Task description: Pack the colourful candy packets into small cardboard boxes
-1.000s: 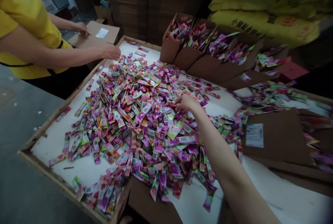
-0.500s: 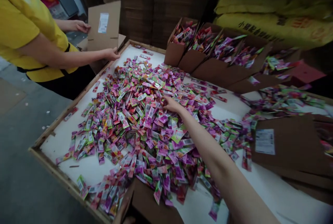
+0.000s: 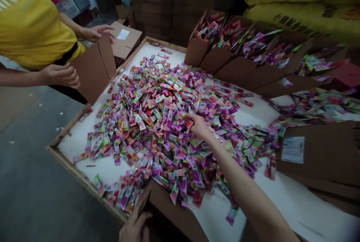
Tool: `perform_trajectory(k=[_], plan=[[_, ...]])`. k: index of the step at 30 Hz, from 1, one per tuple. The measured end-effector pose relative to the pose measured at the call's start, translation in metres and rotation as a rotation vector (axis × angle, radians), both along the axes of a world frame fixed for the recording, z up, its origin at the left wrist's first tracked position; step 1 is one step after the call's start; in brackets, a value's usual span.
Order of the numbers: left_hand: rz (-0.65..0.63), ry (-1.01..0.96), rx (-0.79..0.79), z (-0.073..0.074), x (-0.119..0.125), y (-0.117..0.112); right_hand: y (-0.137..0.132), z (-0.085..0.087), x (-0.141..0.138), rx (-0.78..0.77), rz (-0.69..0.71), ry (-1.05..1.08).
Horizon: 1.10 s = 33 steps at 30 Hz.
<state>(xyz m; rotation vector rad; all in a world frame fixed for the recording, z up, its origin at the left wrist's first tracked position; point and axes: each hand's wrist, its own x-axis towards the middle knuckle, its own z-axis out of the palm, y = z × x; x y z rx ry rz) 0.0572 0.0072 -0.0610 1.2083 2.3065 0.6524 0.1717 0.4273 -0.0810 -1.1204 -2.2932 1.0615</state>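
A broad heap of small, shiny candy packets (image 3: 157, 112) in purple, pink and green covers the white table. Over the right part of the heap, my right hand (image 3: 199, 126) has its fingers curled round a red-and-pink packet (image 3: 189, 123); whether more are in the grasp is hidden. At the near edge, my left hand (image 3: 135, 222) grips the side of an open cardboard box (image 3: 171, 208), thumb and fingers around its wall. The box's dark inside is mostly out of sight.
Across the table a co-worker in a yellow shirt (image 3: 33, 20) handles a cardboard box (image 3: 97, 69). Boxes full of packets (image 3: 227, 60) line the back right edge. A labelled box (image 3: 320, 152) lies at right. A wooden rim (image 3: 84, 185) borders the table.
My right hand has drawn back slightly toward me, with a red packet now showing in its fingers. The co-worker's box has turned and come nearer the table edge. The view has shifted a little.
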Motion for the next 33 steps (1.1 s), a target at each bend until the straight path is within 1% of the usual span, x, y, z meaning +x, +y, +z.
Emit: perform_trajectory(k=[2,4,6,7,8,9,10,11,12,14,16,17,19,21,22,24,26,27,28,29,30,31,32,33], plan=[[0.003,-0.051,0.102,0.019,-0.007,0.006,-0.030,0.001,0.012,0.026,0.078,-0.089],[-0.009,-0.097,0.227,0.046,-0.019,0.020,-0.057,0.000,0.023,0.015,0.100,-0.138],[-0.038,-0.166,0.311,0.072,-0.032,0.046,-0.079,-0.001,0.031,-0.081,0.054,-0.076],[-0.067,-0.223,0.324,0.080,-0.037,0.064,-0.087,-0.001,0.034,-0.138,0.028,-0.024],[-0.112,-0.289,0.313,0.084,-0.041,0.084,-0.094,0.001,0.035,-0.187,0.005,0.024],[-0.184,-0.361,0.291,0.084,-0.043,0.108,-0.099,0.004,0.035,-0.219,-0.007,0.054],[-0.268,-0.421,0.274,0.079,-0.042,0.132,-0.104,0.010,0.035,-0.249,-0.013,0.086],[-0.348,-0.448,0.264,0.070,-0.040,0.158,-0.108,0.017,0.033,-0.295,-0.022,0.145],[-0.420,-0.464,0.256,0.060,-0.037,0.183,-0.112,0.026,0.032,-0.372,-0.038,0.244],[-0.567,-0.548,0.210,0.039,-0.025,0.227,-0.121,0.048,0.029,-0.602,-0.071,0.509],[-0.669,-0.643,0.143,0.025,-0.011,0.259,-0.129,0.069,0.029,-0.834,-0.092,0.718],[-0.700,-0.671,0.111,0.022,-0.004,0.268,-0.132,0.078,0.031,-0.903,-0.102,0.755],[-0.745,-0.676,0.068,0.024,0.006,0.271,-0.137,0.092,0.038,-0.946,-0.158,0.778],[-0.822,-0.609,0.063,0.031,0.008,0.259,-0.138,0.099,0.048,-0.930,-0.250,0.817],[-0.869,-0.533,0.068,0.036,0.005,0.249,-0.138,0.100,0.054,-0.932,-0.294,0.843],[-0.920,-0.333,0.058,0.041,-0.006,0.227,-0.145,0.100,0.068,-0.958,-0.372,0.878],[-0.876,-0.164,-0.015,0.041,-0.024,0.209,-0.166,0.091,0.089,-0.940,-0.487,0.865],[-0.825,-0.123,-0.057,0.040,-0.033,0.205,-0.185,0.084,0.102,-0.898,-0.565,0.834],[-0.772,-0.100,-0.085,0.037,-0.042,0.205,-0.209,0.074,0.117,-0.842,-0.654,0.774],[-0.723,-0.082,-0.094,0.034,-0.049,0.210,-0.239,0.063,0.134,-0.771,-0.747,0.686],[-0.684,-0.077,-0.078,0.032,-0.055,0.219,-0.273,0.050,0.151,-0.708,-0.826,0.552],[-0.656,-0.092,-0.035,0.031,-0.058,0.231,-0.310,0.037,0.169,-0.637,-0.908,0.373],[-0.641,-0.128,0.023,0.030,-0.058,0.245,-0.348,0.025,0.184,-0.547,-0.958,0.170],[-0.637,-0.178,0.093,0.031,-0.057,0.260,-0.385,0.016,0.197,-0.451,-0.968,-0.033]])
